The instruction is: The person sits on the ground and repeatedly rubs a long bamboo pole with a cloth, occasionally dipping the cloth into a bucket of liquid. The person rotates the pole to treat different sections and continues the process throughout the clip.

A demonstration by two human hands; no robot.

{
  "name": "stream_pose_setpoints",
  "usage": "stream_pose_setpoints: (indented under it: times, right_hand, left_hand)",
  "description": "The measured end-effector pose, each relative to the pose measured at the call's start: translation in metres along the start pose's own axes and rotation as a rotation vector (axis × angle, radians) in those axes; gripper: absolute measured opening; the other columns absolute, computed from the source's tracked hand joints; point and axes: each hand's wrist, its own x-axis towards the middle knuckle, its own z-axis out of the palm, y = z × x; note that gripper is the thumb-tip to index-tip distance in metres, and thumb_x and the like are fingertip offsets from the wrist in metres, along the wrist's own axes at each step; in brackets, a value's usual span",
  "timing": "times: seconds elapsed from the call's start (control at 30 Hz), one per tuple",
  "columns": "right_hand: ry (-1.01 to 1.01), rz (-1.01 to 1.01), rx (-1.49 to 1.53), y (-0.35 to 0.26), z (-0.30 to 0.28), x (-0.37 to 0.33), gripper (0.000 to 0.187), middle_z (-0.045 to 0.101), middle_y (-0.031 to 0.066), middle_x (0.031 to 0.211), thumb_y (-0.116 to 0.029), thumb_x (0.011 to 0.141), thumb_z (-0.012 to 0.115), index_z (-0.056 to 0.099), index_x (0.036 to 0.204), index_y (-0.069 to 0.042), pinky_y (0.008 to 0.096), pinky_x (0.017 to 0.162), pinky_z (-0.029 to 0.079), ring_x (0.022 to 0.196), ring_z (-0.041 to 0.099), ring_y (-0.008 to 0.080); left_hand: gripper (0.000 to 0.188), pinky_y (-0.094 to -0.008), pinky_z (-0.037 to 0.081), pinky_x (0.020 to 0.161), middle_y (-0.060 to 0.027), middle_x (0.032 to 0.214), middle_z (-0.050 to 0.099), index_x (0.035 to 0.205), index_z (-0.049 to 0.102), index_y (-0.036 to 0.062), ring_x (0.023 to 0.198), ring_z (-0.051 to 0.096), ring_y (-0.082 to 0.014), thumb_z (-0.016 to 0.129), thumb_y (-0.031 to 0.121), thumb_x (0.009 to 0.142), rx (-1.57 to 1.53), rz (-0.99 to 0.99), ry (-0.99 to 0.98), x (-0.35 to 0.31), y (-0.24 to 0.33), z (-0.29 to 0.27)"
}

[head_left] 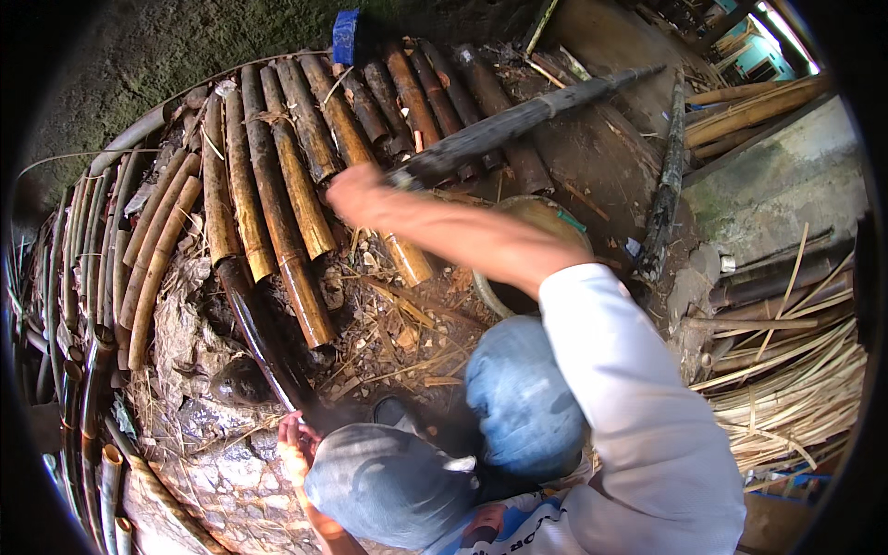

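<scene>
Landmark: round container [487,301], partly covered by the right forearm. Dark wet bamboo tube [263,335] is laid left of the container, aimed down toward the left knee [388,486]. Its lower end is held by the left hand [298,442], fingers curled; exact finger contact is too small to be read. Right hand [358,192] is extended up-left of the container, motion-blurred; it is seen as a fist, but whether anything is gripped cannot be told. Dark grey pole [546,114] is seen above the container, near end just beside that fist, far end pointed up-right. Row of brown bamboo tubes [301,277] is spread left of and above the container, some glossy. Blue block [344,37] is placed farther up-left of it. Wood chips [398,319] are scattered just left of it. Pale split strips [786,398] are piled well right of it, below a concrete slab [777,185].
</scene>
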Motion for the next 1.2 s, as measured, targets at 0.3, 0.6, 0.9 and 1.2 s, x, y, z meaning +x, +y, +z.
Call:
stream_pose_setpoints:
  times: [0.3,0.6,0.9,1.2]
  right_hand:
    - [0.133,-0.271,0.587,-0.065,0.003,0.010,0.031,0.073,0.0196,0.090,-0.032,0.094,0.066,0.072,0.107,-0.004,0.0512,0.075,0.057,0.083,0.072,0.0324]
    - [0.320,0.876,0.809,0.214,0.156,-0.255,0.062,0.075,0.0179,0.117,-0.065,0.093,0.066,0.068,0.131,-0.016,0.0482,0.097,0.053,0.114,0.070,0.0344]
    - [-0.066,0.984,0.737,0.195,0.264,-0.347,0.076,0.071,0.0182,0.129,-0.063,0.083,0.074,0.062,0.142,-0.017,0.0546,0.104,0.049,0.125,0.064,0.0380]
    - [-0.079,1.185,0.778,0.164,0.290,-0.400,0.078,0.066,0.0177,0.137,-0.061,0.086,0.071,0.057,0.147,-0.014,0.0489,0.105,0.050,0.127,0.062,0.0368]
  left_hand:
    - [0.027,-0.0249,0.048,0.061,-0.0025,0.070,0.062,0.111,0.066,0.0057,0.063,0.057,-0.0117,0.065,0.032,0.103,0.085,0.207,-0.045,0.035,0.006,-0.036]
    - [0.062,-0.0357,0.046,0.106,-0.0130,0.135,0.063,0.144,0.056,0.0009,0.123,0.059,-0.0208,0.066,0.046,0.101,0.296,0.418,-0.114,0.119,0.105,0.149]
    - [0.061,-0.0302,0.052,0.077,-0.0033,0.115,0.072,0.133,0.063,0.0100,0.086,0.065,-0.0148,0.074,0.055,0.094,0.205,0.348,0.114,0.237,0.100,0.183]
    - [0.045,-0.0306,0.047,0.079,0.0064,0.110,0.067,0.126,0.066,0.0233,0.089,0.060,-0.0129,0.073,0.055,0.094,0.151,0.173,0.022,0.248,0.095,0.158]
